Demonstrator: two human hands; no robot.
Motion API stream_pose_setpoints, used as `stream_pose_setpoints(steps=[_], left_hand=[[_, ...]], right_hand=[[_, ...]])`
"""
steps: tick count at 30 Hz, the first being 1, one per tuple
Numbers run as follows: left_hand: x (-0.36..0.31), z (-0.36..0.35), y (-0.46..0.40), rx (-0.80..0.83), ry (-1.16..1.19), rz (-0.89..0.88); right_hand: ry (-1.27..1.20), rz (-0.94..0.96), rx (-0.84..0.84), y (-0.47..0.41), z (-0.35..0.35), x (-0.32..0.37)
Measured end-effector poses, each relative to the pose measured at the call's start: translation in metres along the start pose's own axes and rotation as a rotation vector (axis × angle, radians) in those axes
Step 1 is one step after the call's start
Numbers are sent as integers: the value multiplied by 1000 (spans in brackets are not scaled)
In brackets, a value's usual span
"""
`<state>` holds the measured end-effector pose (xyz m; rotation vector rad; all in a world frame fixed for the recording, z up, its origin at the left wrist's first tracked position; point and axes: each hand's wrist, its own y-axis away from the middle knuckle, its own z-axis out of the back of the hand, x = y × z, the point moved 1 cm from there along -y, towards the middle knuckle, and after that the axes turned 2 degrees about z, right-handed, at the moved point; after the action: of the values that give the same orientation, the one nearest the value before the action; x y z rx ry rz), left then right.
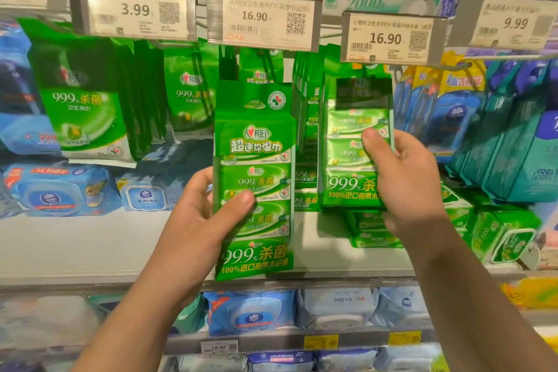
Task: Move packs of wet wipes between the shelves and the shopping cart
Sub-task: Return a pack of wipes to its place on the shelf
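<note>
Below the middle price tag (262, 19) marked 16.90, the left hand (199, 229) grips a green hanging pack of wet wipes (255, 142), thumb pressed across its front and fingers curled behind its left edge. Right of that tag, the right hand (404, 181) clamps a second green pack (356, 127) the same way (its top sits just under the other 16.90 tag (392, 38)). More green packs (81, 106) hang left of the middle tag. The shopping cart is out of view.
</note>
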<state>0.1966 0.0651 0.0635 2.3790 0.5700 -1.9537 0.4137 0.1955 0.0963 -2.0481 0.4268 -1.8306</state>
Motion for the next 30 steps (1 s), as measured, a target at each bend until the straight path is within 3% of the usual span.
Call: stream_pose_setpoints(steps=[12, 19, 26, 30], left_hand=[[1, -2, -2, 12, 3, 8], [4, -1, 2, 17, 22, 13], [9, -7, 4, 36, 96, 50], [14, -11, 4, 57, 104, 58]], right_hand=[[173, 30, -111, -47, -19, -21], [182, -62, -63, -46, -19, -39], [401, -131, -51, -21, -9, -38], [423, -20, -81, 25, -12, -26]])
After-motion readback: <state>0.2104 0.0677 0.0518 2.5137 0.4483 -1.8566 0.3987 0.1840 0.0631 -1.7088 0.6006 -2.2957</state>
